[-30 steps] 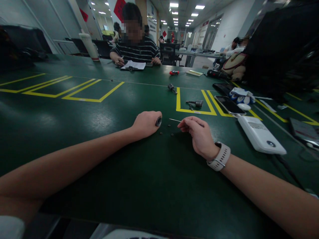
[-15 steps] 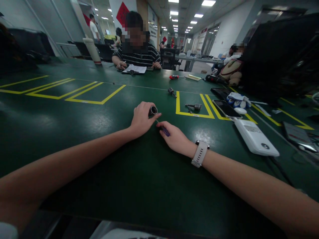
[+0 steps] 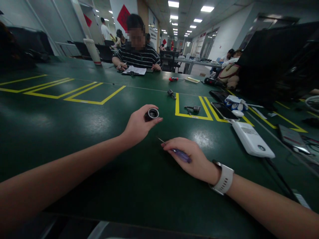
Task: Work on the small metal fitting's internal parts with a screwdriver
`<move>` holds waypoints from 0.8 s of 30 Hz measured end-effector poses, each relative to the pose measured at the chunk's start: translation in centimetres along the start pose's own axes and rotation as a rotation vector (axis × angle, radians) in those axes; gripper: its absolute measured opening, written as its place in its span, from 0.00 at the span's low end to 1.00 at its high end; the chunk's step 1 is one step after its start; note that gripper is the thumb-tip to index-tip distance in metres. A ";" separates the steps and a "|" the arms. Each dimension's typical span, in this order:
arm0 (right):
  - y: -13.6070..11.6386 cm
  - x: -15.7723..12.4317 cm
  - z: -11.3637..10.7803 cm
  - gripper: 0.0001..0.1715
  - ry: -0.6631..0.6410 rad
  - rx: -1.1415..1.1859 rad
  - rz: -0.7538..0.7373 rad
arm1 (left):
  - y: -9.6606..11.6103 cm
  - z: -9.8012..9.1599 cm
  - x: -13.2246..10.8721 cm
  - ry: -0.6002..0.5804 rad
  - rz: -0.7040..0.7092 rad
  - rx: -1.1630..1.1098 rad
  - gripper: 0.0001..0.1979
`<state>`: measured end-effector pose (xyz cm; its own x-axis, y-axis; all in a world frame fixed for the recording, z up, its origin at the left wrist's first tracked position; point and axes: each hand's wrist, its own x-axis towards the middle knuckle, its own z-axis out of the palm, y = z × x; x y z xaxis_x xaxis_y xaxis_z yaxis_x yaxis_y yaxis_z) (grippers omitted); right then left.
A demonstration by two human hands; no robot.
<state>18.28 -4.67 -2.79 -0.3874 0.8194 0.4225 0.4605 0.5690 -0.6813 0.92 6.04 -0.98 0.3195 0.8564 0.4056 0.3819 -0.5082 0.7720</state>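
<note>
My left hand (image 3: 138,124) is lifted a little above the green table (image 3: 74,132) and pinches a small black ring-shaped part (image 3: 152,114) with its opening facing up. My right hand (image 3: 191,159) rests nearer to me, fingers wrapped round a thin screwdriver with a purple handle (image 3: 179,153). Its metal tip points left toward the left hand. A white watch sits on my right wrist.
A white device (image 3: 251,139), phones (image 3: 225,111) and blue-white gloves (image 3: 234,101) lie at the right. Small tools (image 3: 193,108) sit in a yellow-taped box; a red screwdriver (image 3: 173,79) lies farther back. A person in a striped shirt (image 3: 137,56) writes at the far side.
My left hand has risen off the table and turned the black ring so its opening faces up. My right hand has pulled back toward me with the screwdriver.
</note>
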 end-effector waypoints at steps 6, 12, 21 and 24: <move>0.8 0.2 -0.7 0.11 0.374 0.511 0.429 | 1.8 0.7 -1.4 0.008 -0.293 -0.496 0.19; 1.5 0.3 -1.1 0.13 0.607 0.751 0.536 | 2.3 -0.3 -2.2 -0.074 -0.474 -0.701 0.15; 1.9 0.1 -0.9 0.15 0.554 0.620 0.512 | 2.4 -0.1 -2.4 -0.062 -0.508 -0.692 0.15; 1.9 -0.1 -0.9 0.17 0.497 0.464 0.464 | 2.4 -0.1 -2.4 -0.051 -0.530 -0.724 0.15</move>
<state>19.93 -3.66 -3.56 0.2097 0.9613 0.1785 0.0682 0.1678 -0.9835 0.96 2.73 -0.02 0.3021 0.9480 -0.1003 -0.1445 0.1495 0.9782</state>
